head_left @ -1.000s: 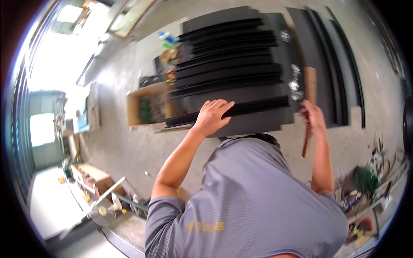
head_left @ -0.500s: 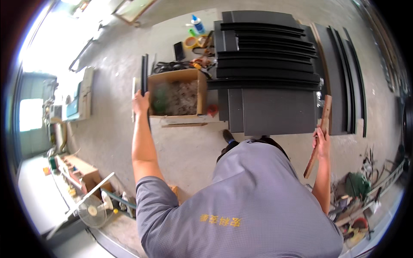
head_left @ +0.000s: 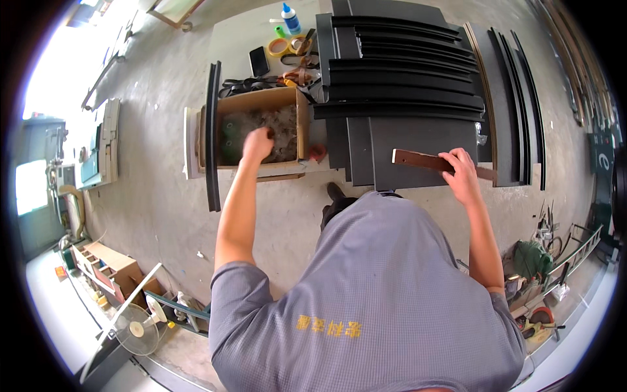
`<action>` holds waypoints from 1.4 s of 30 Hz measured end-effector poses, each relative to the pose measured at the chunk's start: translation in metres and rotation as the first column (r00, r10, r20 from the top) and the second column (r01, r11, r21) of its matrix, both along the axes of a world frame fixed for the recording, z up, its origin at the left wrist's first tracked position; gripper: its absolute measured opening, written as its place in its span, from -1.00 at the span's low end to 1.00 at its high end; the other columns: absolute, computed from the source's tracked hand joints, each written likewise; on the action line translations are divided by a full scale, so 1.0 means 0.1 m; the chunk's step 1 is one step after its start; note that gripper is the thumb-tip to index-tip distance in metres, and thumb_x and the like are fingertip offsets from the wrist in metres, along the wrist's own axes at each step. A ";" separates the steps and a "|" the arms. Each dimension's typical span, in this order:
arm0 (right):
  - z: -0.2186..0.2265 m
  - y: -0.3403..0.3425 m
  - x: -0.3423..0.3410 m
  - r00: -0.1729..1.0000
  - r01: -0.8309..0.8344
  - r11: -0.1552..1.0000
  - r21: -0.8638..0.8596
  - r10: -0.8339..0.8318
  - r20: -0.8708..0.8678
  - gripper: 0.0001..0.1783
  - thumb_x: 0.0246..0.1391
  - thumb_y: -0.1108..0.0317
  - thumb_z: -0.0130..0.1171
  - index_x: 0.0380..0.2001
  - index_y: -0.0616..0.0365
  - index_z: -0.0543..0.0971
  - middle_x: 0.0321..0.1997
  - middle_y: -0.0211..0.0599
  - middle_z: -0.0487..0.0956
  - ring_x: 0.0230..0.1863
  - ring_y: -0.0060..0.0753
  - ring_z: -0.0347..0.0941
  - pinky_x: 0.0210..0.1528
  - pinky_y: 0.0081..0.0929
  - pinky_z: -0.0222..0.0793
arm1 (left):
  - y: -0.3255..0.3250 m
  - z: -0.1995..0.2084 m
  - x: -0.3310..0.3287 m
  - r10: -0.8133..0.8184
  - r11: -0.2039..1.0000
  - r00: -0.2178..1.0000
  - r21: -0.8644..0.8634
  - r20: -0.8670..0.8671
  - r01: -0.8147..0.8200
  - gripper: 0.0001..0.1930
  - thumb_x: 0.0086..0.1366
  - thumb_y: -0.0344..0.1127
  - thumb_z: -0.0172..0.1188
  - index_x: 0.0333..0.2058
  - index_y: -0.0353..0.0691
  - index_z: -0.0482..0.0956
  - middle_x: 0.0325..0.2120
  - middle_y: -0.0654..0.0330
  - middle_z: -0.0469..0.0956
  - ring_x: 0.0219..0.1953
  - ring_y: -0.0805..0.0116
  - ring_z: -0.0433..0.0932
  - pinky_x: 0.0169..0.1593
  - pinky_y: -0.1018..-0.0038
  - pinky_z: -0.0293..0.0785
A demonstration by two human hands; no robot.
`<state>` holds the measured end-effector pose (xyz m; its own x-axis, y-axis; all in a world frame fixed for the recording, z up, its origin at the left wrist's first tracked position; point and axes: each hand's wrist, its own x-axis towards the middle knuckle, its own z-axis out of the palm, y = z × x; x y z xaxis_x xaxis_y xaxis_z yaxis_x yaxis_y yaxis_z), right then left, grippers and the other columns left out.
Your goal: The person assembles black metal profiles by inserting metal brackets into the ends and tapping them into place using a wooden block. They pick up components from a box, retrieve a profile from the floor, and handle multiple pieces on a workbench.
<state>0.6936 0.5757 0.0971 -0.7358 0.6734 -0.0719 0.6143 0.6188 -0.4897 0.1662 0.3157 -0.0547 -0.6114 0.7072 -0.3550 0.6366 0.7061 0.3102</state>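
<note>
My left hand (head_left: 258,145) is over an open cardboard box (head_left: 302,124), its fingers curled together. Whatever they pinch, if anything, is too small to make out. Inside the box lies a heap of small greyish pieces (head_left: 284,145), with something green at its left. A black profile strip (head_left: 213,137) lies across the box's left end, apart from my hand. With my right hand (head_left: 462,173) I grip a brown flat strip (head_left: 418,159) with a hole near its pale left end. It is held roughly level over the near edge of the dark grey panels (head_left: 418,140).
Several black profile strips (head_left: 405,88) lie on the panels. Beyond the box are a phone (head_left: 258,61), tape rolls (head_left: 277,47), a blue-and-white bottle (head_left: 290,19) and black straps (head_left: 251,85). More strips (head_left: 516,108) stand at the right. A fan (head_left: 138,329) is at lower left.
My left hand has let go of the black profile strip and moved right, over the box. My right hand has raised the brown strip and turned it from steep to nearly level.
</note>
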 end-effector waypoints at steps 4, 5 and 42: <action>-0.23 0.15 -0.12 0.995 -0.088 0.996 0.033 0.087 0.048 -0.47 -0.07 0.54 0.37 0.07 0.10 0.64 0.01 -0.28 0.49 0.14 -0.11 0.42 0.23 -0.16 0.35 | 0.31 -0.53 0.12 0.117 0.993 0.988 0.003 -0.098 -0.118 -0.40 0.19 -0.26 0.35 0.23 -0.14 0.50 0.13 -0.15 0.59 0.18 -0.13 0.56 0.20 0.03 0.54; -0.24 0.18 -0.16 0.994 -0.096 0.994 0.056 0.094 0.048 -0.47 -0.07 0.54 0.37 0.07 0.10 0.64 0.02 -0.28 0.49 0.14 -0.11 0.42 0.24 -0.16 0.34 | 0.38 -0.62 0.09 0.144 0.990 0.987 0.006 -0.071 -0.144 -0.38 0.19 -0.28 0.34 0.26 -0.14 0.47 0.17 -0.15 0.56 0.21 -0.13 0.55 0.21 0.02 0.53; 0.27 -0.35 -1.03 0.843 -0.304 0.862 -0.405 0.045 -0.536 -0.31 0.11 0.32 0.44 0.31 0.14 0.47 0.41 -0.15 0.40 0.38 -0.20 0.31 0.43 -0.26 0.21 | 0.67 1.69 1.80 -0.209 0.857 0.779 0.495 0.591 -0.146 -0.79 0.27 -0.48 0.21 -0.14 -0.31 0.69 -0.36 0.20 0.68 -0.30 0.55 0.57 -0.18 0.56 0.51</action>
<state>0.5904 0.5408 0.1245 -0.8569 0.5109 0.0687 0.1118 0.3143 -0.9427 0.3458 0.3832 0.1145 -0.3627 0.9011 -0.2376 0.2036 0.3254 0.9234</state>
